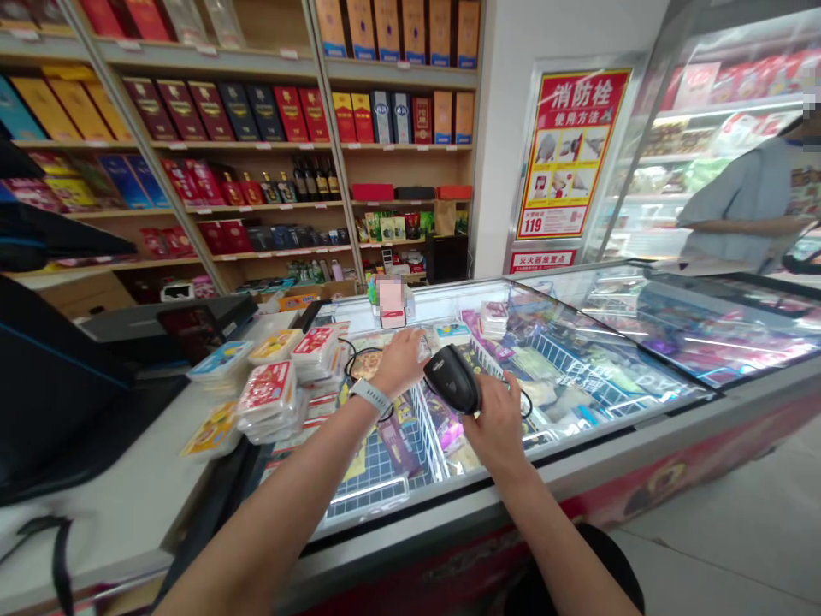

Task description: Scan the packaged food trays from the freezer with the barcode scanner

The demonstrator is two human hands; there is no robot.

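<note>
My right hand [499, 419] grips the handle of a black barcode scanner [452, 378], held over the glass-topped freezer [632, 419]. The scanner's head tilts toward my left hand [398, 366], which wears a pale watch band [372, 395]. The left fingers curl in front of the scanner's head, and a small clear, shiny bit shows at their tips; what it is I cannot make out. A black cable [351, 364] runs beside my left wrist. Beyond that hand a phone with a pink screen [392, 306] stands upright on the freezer top.
Stacked packs with red labels [268, 389] and yellow labels [211, 428] lie at the left by the counter [121, 496]. A white stack [493, 320] sits on the glass. Shelves of boxed goods [244, 145] line the back wall. A person in grey [737, 205] stands at the right.
</note>
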